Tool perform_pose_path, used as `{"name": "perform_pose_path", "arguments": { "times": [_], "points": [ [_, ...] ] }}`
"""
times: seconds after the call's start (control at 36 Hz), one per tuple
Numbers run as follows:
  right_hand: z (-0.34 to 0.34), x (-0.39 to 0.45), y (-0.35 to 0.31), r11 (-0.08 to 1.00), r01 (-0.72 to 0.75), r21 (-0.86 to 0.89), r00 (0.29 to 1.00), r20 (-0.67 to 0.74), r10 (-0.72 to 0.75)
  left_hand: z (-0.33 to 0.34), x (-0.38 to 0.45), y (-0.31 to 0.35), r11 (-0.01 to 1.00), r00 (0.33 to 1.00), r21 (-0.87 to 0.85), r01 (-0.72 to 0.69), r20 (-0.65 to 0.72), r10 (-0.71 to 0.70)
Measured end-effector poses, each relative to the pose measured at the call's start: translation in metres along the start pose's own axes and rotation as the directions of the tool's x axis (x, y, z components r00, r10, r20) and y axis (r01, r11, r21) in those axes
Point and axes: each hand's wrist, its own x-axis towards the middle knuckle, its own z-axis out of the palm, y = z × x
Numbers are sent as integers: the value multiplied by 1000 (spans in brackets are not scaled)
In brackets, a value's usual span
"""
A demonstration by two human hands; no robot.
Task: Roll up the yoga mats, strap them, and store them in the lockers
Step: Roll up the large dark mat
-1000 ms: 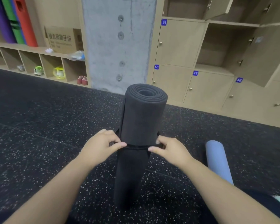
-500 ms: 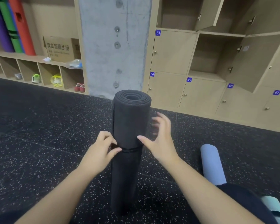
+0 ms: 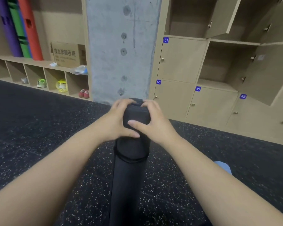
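Rolled black yoga mat (image 3: 129, 185) is standing on end on the speckled floor (image 3: 39, 144), strap (image 3: 131, 159) circling it partway up. Left hand (image 3: 116, 121) and right hand (image 3: 153, 123) are curling around its top, probably steadying it for lifting. Open locker (image 3: 222, 62) is waiting beyond; blue mat (image 3: 223, 166) is lying just right, nothing blocking.
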Motion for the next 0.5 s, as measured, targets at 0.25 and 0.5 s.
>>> {"name": "perform_pose_path", "arguments": {
  "times": [0.25, 0.5],
  "points": [
    [13, 88, 82, 992, -91, 91, 996, 14, 90, 28, 107, -52, 996, 996, -65, 64, -65, -68],
    [41, 157, 163, 966, -207, 154, 976, 101, 192, 59, 183, -110, 979, 979, -74, 190, -63, -194]
  ]
}}
